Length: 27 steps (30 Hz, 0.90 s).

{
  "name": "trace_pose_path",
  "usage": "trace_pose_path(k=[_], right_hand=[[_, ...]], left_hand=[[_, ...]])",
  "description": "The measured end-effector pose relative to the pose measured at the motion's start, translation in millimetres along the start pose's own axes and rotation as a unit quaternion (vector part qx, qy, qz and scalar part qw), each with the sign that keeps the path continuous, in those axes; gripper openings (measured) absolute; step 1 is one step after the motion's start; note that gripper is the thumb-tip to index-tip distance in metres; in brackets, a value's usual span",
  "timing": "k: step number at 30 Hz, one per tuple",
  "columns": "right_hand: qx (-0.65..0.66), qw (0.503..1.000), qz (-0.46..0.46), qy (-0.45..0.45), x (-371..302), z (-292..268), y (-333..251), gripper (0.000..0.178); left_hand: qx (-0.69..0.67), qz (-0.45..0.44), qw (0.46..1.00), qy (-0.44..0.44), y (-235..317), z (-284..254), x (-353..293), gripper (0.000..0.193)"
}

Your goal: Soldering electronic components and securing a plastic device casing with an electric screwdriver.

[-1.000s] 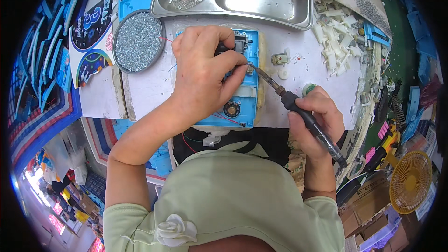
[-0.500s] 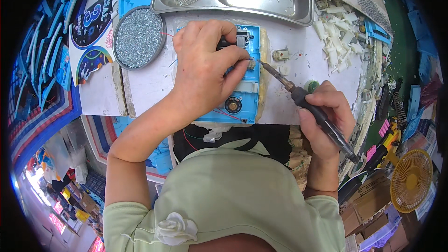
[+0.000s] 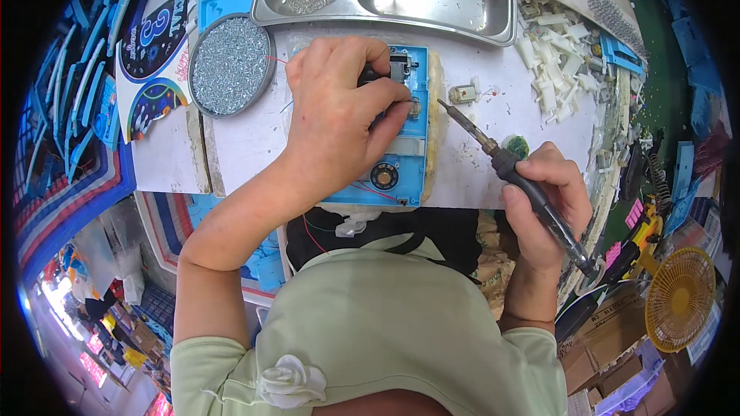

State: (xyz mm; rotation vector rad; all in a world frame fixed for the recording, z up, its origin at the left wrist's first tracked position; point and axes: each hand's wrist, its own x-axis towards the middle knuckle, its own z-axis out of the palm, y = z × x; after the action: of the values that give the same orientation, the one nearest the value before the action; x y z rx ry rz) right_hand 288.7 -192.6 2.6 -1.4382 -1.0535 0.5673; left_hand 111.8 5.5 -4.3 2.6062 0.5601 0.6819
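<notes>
My left hand (image 3: 339, 100) is bent over a blue plastic housing (image 3: 412, 158), thumb and fingertips pinched together near its right side. What they pinch is too small and covered to make out. Inside the housing show a round black speaker (image 3: 385, 176), a white strip, thin red wires and a dark part partly under my fingers. My right hand (image 3: 547, 204) is closed around the black handle of a soldering iron (image 3: 532, 185). Its metal tip points up and left, just right of the housing and apart from it. A small metal motor (image 3: 462, 94) lies near the tip.
A round dish of small screws (image 3: 231, 65) stands left of my left hand. A steel tray (image 3: 432, 27) with two compartments sits behind the housing. White plastic parts (image 3: 555, 62) are heaped at right. A green lump (image 3: 515, 144) lies beside my right hand; a yellow fan (image 3: 679, 300) stands lower right.
The soldering iron has drawn back to the right and slightly down with my right hand, its tip moving off the housing's edge. My left hand stays in place.
</notes>
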Motion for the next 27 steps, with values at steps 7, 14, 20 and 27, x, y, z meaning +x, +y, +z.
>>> trace_pose_path(k=[7, 14, 20, 27], right_hand=[[0.004, 1.000, 0.000, 0.001, 0, -1, 1, 0.030], [0.005, 1.000, -0.020, 0.008, 1, -2, 2, 0.031], [0.002, 1.000, -0.017, 0.011, -1, -3, 2, 0.031], [0.006, 1.000, -0.006, 0.014, -3, -2, 4, 0.031]], left_hand=[[0.005, 0.001, 1.000, -0.002, 1, -2, 0, 0.020], [0.008, 0.000, 1.000, -0.004, 1, -1, 1, 0.020], [0.009, 0.003, 1.000, -0.007, 0, -2, 1, 0.021], [0.011, 0.084, 0.996, 0.041, -13, -10, -4, 0.023]])
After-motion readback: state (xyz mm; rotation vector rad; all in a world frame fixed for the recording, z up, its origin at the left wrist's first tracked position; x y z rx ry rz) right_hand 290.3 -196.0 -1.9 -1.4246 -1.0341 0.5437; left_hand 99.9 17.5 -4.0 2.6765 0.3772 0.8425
